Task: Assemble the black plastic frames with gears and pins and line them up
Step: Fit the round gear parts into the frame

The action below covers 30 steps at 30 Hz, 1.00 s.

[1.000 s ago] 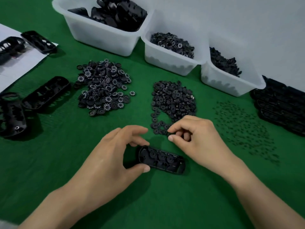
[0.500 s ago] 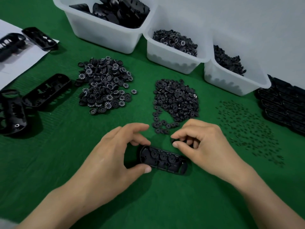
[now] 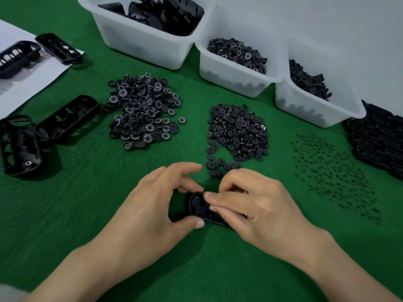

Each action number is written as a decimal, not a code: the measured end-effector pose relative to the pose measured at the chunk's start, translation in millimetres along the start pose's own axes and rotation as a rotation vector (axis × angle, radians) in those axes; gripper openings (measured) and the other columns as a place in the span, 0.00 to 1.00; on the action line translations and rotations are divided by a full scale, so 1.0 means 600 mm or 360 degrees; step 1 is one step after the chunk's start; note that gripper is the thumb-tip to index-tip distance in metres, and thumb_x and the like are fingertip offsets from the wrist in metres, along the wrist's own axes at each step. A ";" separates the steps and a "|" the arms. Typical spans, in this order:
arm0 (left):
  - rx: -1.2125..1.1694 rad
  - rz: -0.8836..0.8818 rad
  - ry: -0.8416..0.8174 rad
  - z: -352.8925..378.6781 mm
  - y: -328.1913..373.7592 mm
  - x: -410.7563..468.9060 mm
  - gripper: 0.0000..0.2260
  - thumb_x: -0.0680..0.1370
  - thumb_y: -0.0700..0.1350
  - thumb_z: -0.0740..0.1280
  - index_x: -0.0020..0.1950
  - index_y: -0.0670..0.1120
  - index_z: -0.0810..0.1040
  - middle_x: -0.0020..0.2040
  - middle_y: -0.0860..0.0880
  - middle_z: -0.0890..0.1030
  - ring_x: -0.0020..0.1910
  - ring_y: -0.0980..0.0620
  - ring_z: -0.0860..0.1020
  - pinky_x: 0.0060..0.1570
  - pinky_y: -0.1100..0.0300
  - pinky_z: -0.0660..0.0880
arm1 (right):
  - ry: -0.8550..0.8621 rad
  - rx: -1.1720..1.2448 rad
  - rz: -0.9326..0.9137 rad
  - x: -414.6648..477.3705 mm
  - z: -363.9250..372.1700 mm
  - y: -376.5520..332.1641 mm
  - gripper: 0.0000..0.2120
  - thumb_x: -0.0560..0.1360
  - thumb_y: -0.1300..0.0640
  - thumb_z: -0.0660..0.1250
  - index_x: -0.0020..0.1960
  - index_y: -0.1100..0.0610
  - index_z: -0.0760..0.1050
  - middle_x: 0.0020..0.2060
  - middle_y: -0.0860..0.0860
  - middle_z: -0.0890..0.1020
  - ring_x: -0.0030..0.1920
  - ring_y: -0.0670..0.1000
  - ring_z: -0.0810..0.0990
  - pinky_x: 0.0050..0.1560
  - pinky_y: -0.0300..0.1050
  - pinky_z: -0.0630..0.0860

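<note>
Frame (image 3: 197, 206) gripped by left hand (image 3: 152, 205), right hand (image 3: 257, 205) pinching it; gear pile (image 3: 144, 110) white-numbered.

The worktop is covered in green ribbed cloth (image 3: 87, 192). A plain pale grey wall (image 3: 327, 29) rises along its far right edge. Lighting is even, and soft shadows fall on the cloth.

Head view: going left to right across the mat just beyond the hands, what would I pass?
loose frames → numbered wheels → plain gears → pins → stacked frames
</note>
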State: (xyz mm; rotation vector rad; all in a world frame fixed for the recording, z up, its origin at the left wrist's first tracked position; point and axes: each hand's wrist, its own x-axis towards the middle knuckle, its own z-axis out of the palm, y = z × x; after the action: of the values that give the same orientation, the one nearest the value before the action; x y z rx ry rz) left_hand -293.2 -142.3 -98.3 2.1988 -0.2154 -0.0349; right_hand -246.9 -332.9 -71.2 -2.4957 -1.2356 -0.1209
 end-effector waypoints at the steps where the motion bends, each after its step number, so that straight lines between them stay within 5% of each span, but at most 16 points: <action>1: -0.0004 -0.0003 -0.0001 0.000 0.000 0.000 0.29 0.63 0.53 0.74 0.61 0.63 0.66 0.51 0.69 0.76 0.56 0.67 0.70 0.54 0.79 0.58 | -0.0009 -0.0021 -0.0006 0.000 0.000 0.000 0.05 0.73 0.57 0.70 0.47 0.56 0.83 0.36 0.51 0.77 0.33 0.51 0.73 0.30 0.45 0.72; 6: -0.0003 0.0001 -0.0001 0.000 0.001 0.001 0.29 0.64 0.53 0.74 0.61 0.62 0.66 0.50 0.69 0.76 0.56 0.66 0.70 0.54 0.78 0.58 | -0.0115 0.0061 0.0039 0.005 -0.007 0.001 0.08 0.71 0.55 0.70 0.50 0.54 0.82 0.37 0.49 0.78 0.35 0.48 0.75 0.33 0.43 0.74; 9: -0.0002 0.0004 -0.0010 -0.001 0.000 0.000 0.29 0.64 0.53 0.73 0.61 0.64 0.65 0.51 0.69 0.75 0.57 0.67 0.69 0.54 0.79 0.57 | 0.0008 0.0305 0.0374 0.012 -0.016 0.022 0.10 0.71 0.56 0.71 0.52 0.54 0.82 0.37 0.43 0.79 0.35 0.39 0.75 0.37 0.28 0.70; 13: 0.0006 0.0011 -0.0018 -0.002 0.001 -0.001 0.29 0.64 0.55 0.73 0.60 0.67 0.62 0.52 0.71 0.74 0.58 0.69 0.67 0.54 0.81 0.56 | 0.0115 0.0231 0.0668 0.017 -0.013 0.048 0.07 0.70 0.61 0.72 0.47 0.52 0.82 0.35 0.42 0.78 0.36 0.41 0.74 0.34 0.27 0.68; 23: 0.0035 0.0021 -0.0013 -0.002 0.000 0.000 0.29 0.65 0.55 0.73 0.60 0.67 0.62 0.52 0.72 0.73 0.58 0.70 0.66 0.54 0.81 0.55 | -0.0041 0.0254 0.0584 0.014 -0.014 0.042 0.07 0.68 0.62 0.74 0.41 0.52 0.80 0.36 0.42 0.77 0.35 0.43 0.75 0.35 0.30 0.70; 30: 0.0059 0.0028 -0.0013 -0.002 0.000 0.000 0.29 0.65 0.55 0.72 0.61 0.66 0.62 0.53 0.72 0.73 0.59 0.69 0.66 0.54 0.81 0.56 | -0.0020 0.0373 0.0637 0.002 -0.011 0.043 0.09 0.67 0.61 0.75 0.47 0.52 0.82 0.36 0.43 0.77 0.38 0.45 0.75 0.36 0.29 0.70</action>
State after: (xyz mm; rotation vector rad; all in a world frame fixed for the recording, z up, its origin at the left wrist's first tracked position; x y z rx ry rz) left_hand -293.2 -141.3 -97.8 2.2340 -0.2414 -0.0301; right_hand -225.3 -348.5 -72.0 -2.4785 -0.6864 0.1330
